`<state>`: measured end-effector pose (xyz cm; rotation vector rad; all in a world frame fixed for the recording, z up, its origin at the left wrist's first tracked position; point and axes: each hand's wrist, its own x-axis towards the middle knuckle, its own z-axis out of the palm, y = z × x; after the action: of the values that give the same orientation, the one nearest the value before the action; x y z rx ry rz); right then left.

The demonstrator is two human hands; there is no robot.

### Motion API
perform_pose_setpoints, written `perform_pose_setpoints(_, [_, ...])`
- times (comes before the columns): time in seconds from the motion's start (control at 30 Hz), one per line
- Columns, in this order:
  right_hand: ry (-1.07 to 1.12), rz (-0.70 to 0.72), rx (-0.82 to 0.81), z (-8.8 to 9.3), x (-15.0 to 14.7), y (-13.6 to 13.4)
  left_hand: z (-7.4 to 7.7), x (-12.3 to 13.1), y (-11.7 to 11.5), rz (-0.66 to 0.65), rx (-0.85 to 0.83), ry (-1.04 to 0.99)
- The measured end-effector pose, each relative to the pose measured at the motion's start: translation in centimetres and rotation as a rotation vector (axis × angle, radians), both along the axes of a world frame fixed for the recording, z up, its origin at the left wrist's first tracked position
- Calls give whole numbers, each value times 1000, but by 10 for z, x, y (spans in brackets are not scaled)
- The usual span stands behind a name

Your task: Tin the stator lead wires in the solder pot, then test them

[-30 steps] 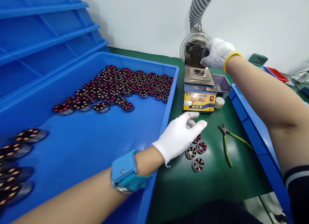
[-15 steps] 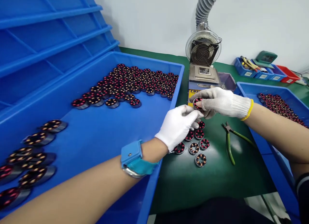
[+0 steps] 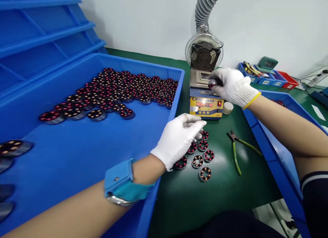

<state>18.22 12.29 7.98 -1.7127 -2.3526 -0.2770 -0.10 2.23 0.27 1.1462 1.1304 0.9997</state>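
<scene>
Core (image 3: 212, 83) pinched between fingers of right hand (image 3: 232, 86) at heater (image 3: 205, 106), likely mid-process. Left hand (image 3: 177, 137): fingers part-curled, hold unclear. Worktop (image 3: 220, 186) cores (image 3: 194, 162) seemingly pending; tray (image 3: 115, 139) cores, can't tell.

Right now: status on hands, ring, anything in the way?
Right hand holding wound ring by yellow-fronted unit. Left hand beside loose rings, grip unclear. Pliers lie open, aside.
</scene>
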Motion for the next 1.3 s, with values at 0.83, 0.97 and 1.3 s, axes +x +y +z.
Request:
perform_pose_setpoints(0.83, [-455, -199, 12, 3, -8, 73, 5, -1, -4, -111, -25, 35])
perform_pose_setpoints(0.97, [-391, -211, 29, 11, 2, 71, 7, 0, -3, -107, -37, 41])
perform_pose_setpoints(1.3, [157, -275, -86, 10, 42, 61, 3, -1, -2, -113, -39, 51])
